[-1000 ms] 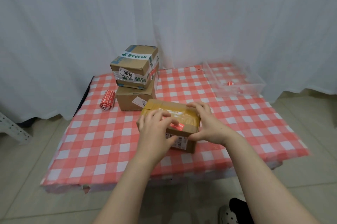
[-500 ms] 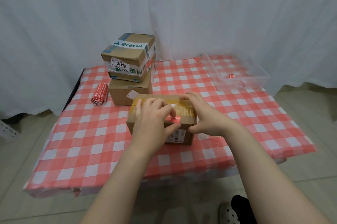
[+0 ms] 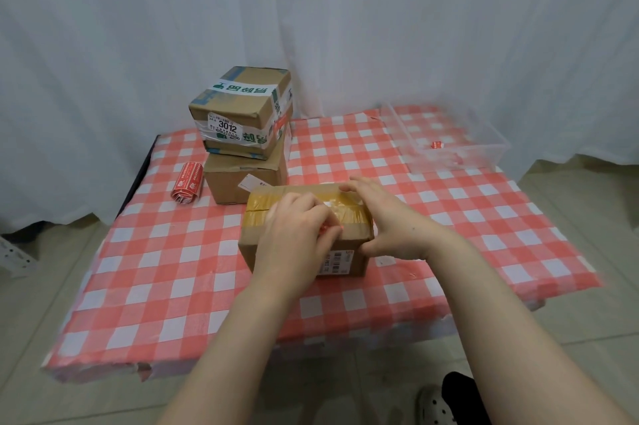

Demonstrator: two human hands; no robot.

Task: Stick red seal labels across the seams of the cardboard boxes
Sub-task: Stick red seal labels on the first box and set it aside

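A cardboard box (image 3: 256, 217) with brown tape over its top lies in the middle of the checked table (image 3: 166, 272). My left hand (image 3: 295, 237) lies over the box's near top edge, its bent fingertips pressing a red seal label (image 3: 324, 229); only a sliver of the label shows. My right hand (image 3: 389, 222) grips the box's right end, fingers over the top and thumb on the front face. A printed barcode sticker (image 3: 337, 262) is on the front face below the hands.
Two more cardboard boxes are stacked behind on the left, the upper one (image 3: 242, 109) marked 3012, the lower one (image 3: 242, 182) plain. A roll of red labels (image 3: 186, 187) lies left of them. A clear plastic bin (image 3: 484, 151) stands back right. A shoe (image 3: 432, 402) is on the floor.
My left fingers have slid over the red label and now cover most of it. My right hand keeps its hold on the box end. The camera has shifted slightly.
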